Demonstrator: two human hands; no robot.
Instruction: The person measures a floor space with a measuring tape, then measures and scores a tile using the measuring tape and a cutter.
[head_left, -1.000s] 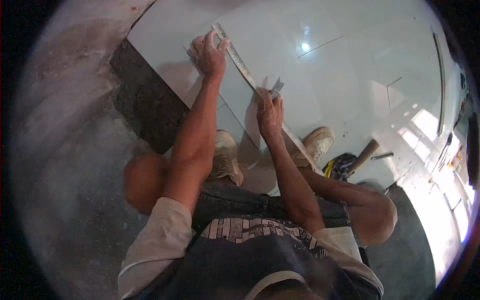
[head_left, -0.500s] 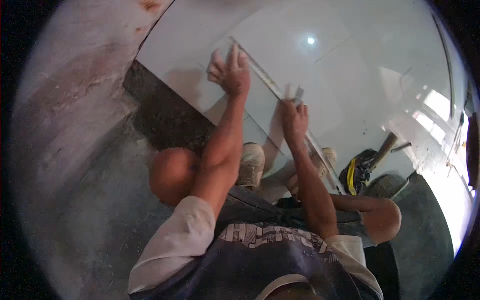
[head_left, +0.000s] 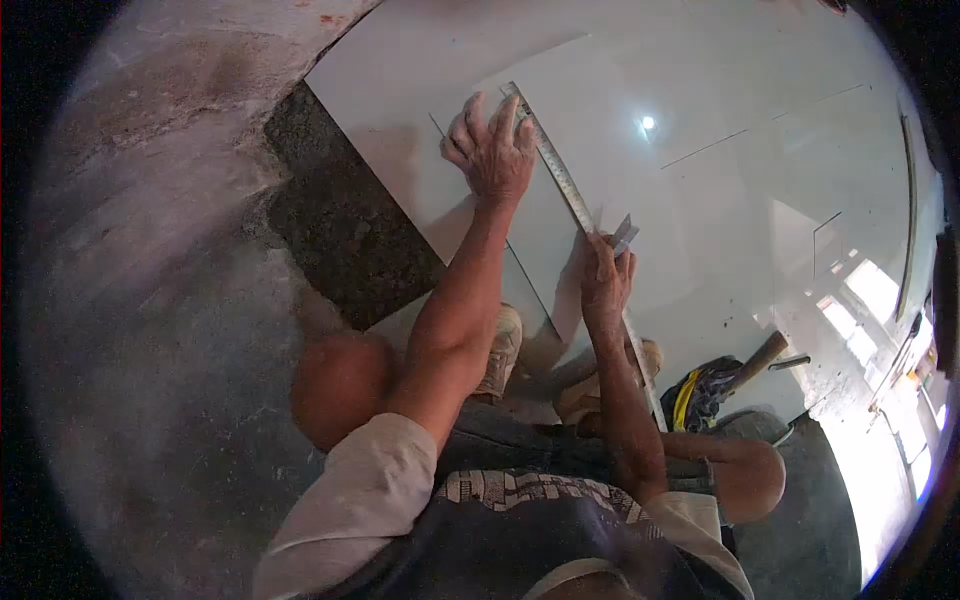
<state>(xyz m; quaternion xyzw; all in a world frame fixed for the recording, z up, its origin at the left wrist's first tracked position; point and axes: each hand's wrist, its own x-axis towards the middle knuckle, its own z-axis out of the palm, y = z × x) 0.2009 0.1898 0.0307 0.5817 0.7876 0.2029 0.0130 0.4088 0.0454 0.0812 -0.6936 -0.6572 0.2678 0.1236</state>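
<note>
Pale glossy tile flooring (head_left: 720, 250) across most of the view, bordered on the left by a dark, rough bare patch (head_left: 345, 215). Flat on that flooring, a metal ruler (head_left: 566, 185), long axis slanting from far left to near right, past both hands, and visible again just right of the right forearm (head_left: 632, 400). Left hand (head_left: 498, 160) palm down, fingers spread, index fingertip at the ruler's far end, most of the ruler to its right. Right hand (head_left: 605, 285) nearer mid-length, fingers curled round a small grey piece (head_left: 626, 234); exact fingertip contact with the ruler impossible to tell.
</note>
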